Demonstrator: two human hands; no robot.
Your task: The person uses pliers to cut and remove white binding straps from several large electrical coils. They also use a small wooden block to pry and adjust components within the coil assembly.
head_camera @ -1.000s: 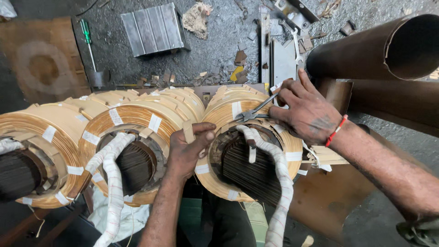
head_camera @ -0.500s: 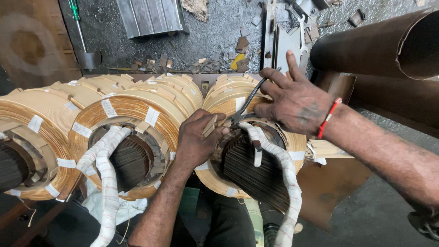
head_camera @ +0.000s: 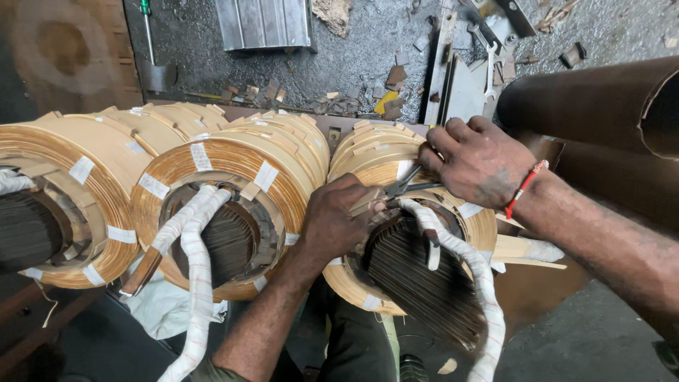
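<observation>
The left hand (head_camera: pixel 338 221) lies on the front face of the right-hand paper-wrapped coil (head_camera: pixel 417 240), fingers curled together and pinching a small tan paper strip (head_camera: pixel 364 204) against the coil's inner rim. Just beyond those fingertips the right hand (head_camera: pixel 475 161) is closed around a pair of scissors (head_camera: pixel 404 187), whose dark blades point toward the left fingertips and meet the strip's end; whether the blades are parted or shut cannot be told. A red thread bracelet (head_camera: pixel 525 188) circles the right wrist. Directly below the scissor tips a white cloth-taped lead (head_camera: pixel 463 265) curves down across the coil's dark ribbed core. To the outer side of the left hand's knuckles stands the middle coil (head_camera: pixel 226 212), touching the right-hand coil and carrying white tape patches and its own taped lead (head_camera: pixel 194 272). Farther that way sits a third coil (head_camera: pixel 64 205). Past the right hand's knuckles lies a brown cardboard tube (head_camera: pixel 594 99), and beyond the fingers of both hands the gritty floor (head_camera: pixel 353 64) holds scraps and a ribbed metal plate (head_camera: pixel 265 22)
</observation>
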